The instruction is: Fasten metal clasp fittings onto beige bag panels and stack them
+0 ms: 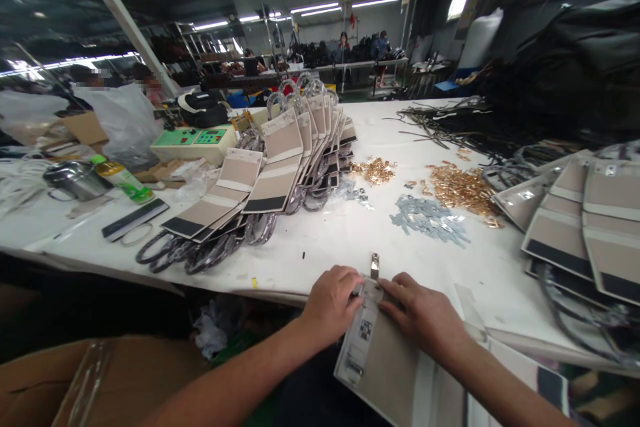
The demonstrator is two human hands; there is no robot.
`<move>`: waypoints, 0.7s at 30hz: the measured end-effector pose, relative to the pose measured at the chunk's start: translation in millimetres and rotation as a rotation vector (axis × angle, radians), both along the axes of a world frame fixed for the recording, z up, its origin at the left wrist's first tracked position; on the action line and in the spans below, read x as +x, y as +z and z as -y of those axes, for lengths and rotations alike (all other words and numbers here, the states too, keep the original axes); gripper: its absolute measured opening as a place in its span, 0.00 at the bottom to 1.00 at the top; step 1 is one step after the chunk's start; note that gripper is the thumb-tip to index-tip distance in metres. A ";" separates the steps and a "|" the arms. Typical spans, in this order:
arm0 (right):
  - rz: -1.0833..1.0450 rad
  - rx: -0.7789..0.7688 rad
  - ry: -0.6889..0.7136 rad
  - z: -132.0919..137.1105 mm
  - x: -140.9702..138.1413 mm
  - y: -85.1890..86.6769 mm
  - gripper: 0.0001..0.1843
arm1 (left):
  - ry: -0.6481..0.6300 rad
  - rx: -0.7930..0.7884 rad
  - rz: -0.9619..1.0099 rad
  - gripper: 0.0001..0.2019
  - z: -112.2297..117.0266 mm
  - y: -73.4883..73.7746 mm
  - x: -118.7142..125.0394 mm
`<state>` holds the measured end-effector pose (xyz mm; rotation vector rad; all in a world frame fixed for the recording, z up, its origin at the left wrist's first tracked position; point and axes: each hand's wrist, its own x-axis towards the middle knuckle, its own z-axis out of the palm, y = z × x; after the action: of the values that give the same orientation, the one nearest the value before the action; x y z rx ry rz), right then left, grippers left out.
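My left hand [331, 303] and my right hand [423, 310] both grip the top edge of a beige bag panel [395, 367] that lies over the table's near edge. A white label [361, 340] is on the panel. A small metal clip [375, 265] sticks up from the panel's top between my fingers. Both hands are closed in a pinch on the panel.
The white table [325, 240] carries a fanned stack of beige panels with handles [285, 160], more panels at the right [580, 220], piles of gold [460, 187] and silver [430, 217] fittings, a green control box [193, 140] and a bottle [123, 180]. People work far behind.
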<state>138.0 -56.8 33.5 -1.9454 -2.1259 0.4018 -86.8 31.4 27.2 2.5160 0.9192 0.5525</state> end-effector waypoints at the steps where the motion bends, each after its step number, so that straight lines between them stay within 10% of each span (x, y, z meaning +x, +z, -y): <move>1: -0.005 -0.015 -0.007 -1.4 0.3 1.7 0.19 | -0.031 0.026 -0.003 0.15 4.8 -1.7 -3.0; 13: -0.348 -0.097 -0.098 -31.7 28.0 9.2 0.21 | -0.103 0.229 -0.213 0.18 5.6 5.9 -0.8; 21: 0.022 -0.067 -0.443 -99.0 83.4 16.5 0.24 | -0.086 0.197 -0.182 0.18 4.6 -1.8 -3.3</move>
<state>221.4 42.2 50.0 -2.3831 -1.6379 0.3672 -90.1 26.9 25.3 2.8067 0.8511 0.4099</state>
